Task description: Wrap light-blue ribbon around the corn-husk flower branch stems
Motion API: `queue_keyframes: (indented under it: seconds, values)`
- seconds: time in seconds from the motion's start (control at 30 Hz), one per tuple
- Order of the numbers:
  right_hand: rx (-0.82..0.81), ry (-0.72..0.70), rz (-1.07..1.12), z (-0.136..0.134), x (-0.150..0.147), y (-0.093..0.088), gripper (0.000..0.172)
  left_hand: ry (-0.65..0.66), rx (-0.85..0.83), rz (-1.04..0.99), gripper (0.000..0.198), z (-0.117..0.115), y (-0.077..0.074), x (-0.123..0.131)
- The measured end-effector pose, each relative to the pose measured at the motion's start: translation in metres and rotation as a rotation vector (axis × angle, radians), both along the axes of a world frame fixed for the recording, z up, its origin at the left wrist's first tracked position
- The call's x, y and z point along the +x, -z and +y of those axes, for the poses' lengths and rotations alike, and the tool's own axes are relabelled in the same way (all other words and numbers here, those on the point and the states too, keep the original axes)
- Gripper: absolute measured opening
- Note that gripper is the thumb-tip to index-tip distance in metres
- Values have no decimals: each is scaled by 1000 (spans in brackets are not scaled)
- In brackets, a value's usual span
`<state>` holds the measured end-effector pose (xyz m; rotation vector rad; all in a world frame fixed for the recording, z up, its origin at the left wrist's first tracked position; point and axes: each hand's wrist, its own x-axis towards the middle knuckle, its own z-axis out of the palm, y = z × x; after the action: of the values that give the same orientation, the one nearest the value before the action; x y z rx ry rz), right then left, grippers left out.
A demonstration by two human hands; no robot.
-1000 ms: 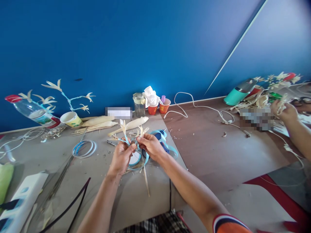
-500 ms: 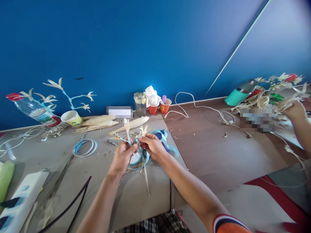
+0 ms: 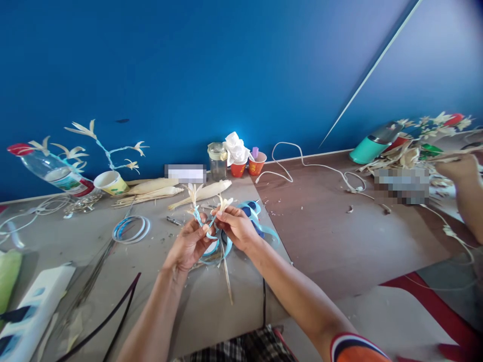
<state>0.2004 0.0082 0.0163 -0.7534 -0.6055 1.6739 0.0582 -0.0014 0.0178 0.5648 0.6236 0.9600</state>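
Observation:
My left hand (image 3: 187, 245) and my right hand (image 3: 237, 227) meet over the grey table (image 3: 158, 296), both pinched on a small craft sprig (image 3: 206, 211) of pale dried-leaf flowers bound with light blue tape. The left fingers grip its lower stem; the right fingers pinch the flower at its right tip. Loose loops of blue tape (image 3: 260, 226) lie under and behind my hands. A thin pale stick (image 3: 227, 279) rests on the table below them.
Coiled blue rings (image 3: 131, 230), corn husks (image 3: 204, 192), a yellow cup (image 3: 110, 183), a bottle with a finished flower branch (image 3: 56, 173), a jar (image 3: 218, 162) and red cups (image 3: 256, 163) line the back. Another person's hand (image 3: 458, 171) works at the right near a teal flask (image 3: 372, 142).
My hands have lifted the sprig slightly and turned it; the left hand now shows its palm side. The other person's hand at right has drifted further right.

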Motion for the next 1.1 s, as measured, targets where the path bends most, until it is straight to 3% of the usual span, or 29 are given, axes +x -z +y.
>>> queue_keyframes:
  seconds: [0.33,0.53,0.67,0.83,1.1]
  values:
    - [96,-106,-54,3,7,2,24,-3,-4,25,32,2,3,0]
    - [110,-101,-23,4,9,5,29,-203,138,156,31,1,3,4]
    - [189,-76,-236,-2,7,3,35,-361,257,268,28,4,9,4]
    - [299,-66,-510,-6,-5,8,35,-437,375,414,27,6,17,3]
    - [88,-30,-266,-2,-12,7,30,-375,409,611,25,4,16,9]
